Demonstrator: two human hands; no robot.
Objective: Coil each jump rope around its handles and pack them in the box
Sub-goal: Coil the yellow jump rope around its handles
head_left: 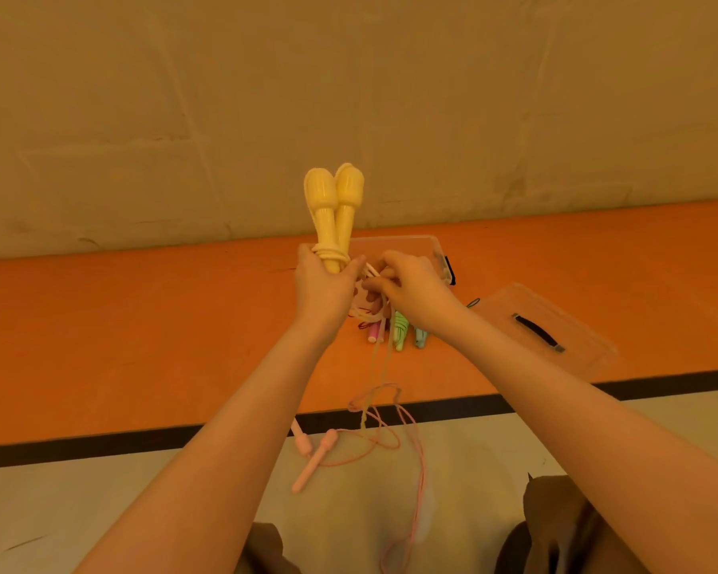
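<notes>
Two bare forearms, no sleeves visible up to the frame edge. No watch, rings or bands on the left hand (322, 283) or right hand (411, 283), no gloves. Near edge, low in frame: brown trousers (556, 528) covering both knees, fabric creased, right knee showing more than left.

The orange mat (142, 325) bears a clear box (442, 252), its lid (556, 325), and seemingly bundled ropes (398, 335).

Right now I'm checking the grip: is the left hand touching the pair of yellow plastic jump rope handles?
Touching. The head view shows the left hand wrapped around the lower ends of the yellow handles, holding them upright together.
</notes>
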